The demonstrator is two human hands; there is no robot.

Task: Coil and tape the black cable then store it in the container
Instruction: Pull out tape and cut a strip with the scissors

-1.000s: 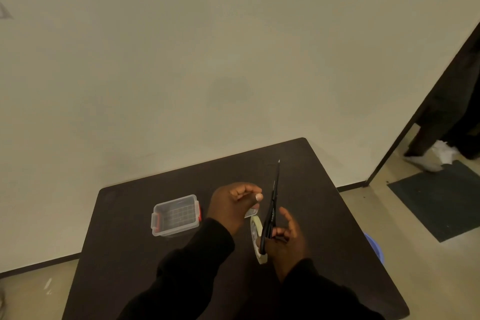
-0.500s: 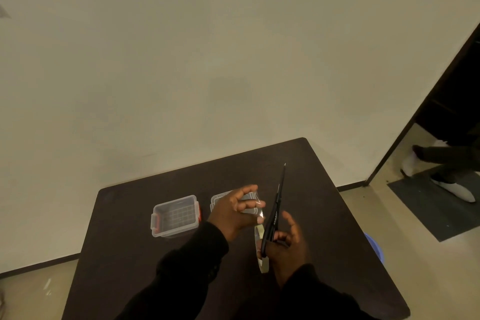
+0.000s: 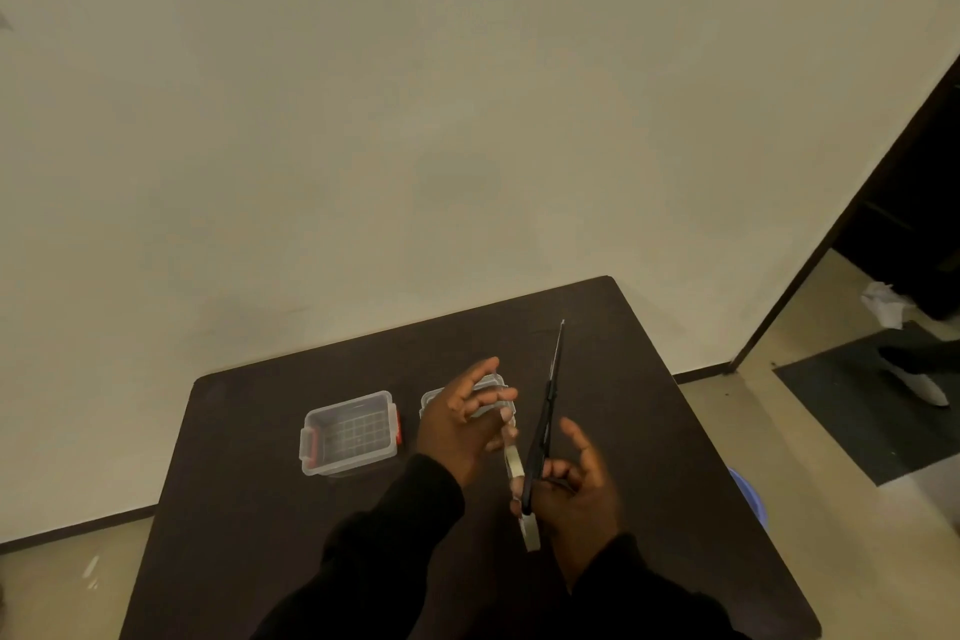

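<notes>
Taping step: right hand (image 3: 574,489) gripping scissors (image 3: 546,418) and tape roll (image 3: 522,494) — left hand (image 3: 467,418) loosely spread, pulling tape. Black cable not visible; container (image 3: 350,431) open near table's (image 3: 649,405) middle. Next, probably — snipping tape cleanly.

Clear glossy plastic container (image 3: 349,433) with red clips on a dark matt table (image 3: 623,400).

Legible markings: none.
No text, label, brand, number or sign can be read on the clear container (image 3: 349,433), the tape roll (image 3: 514,462), the scissors (image 3: 546,411) or the dark table (image 3: 249,483).
</notes>
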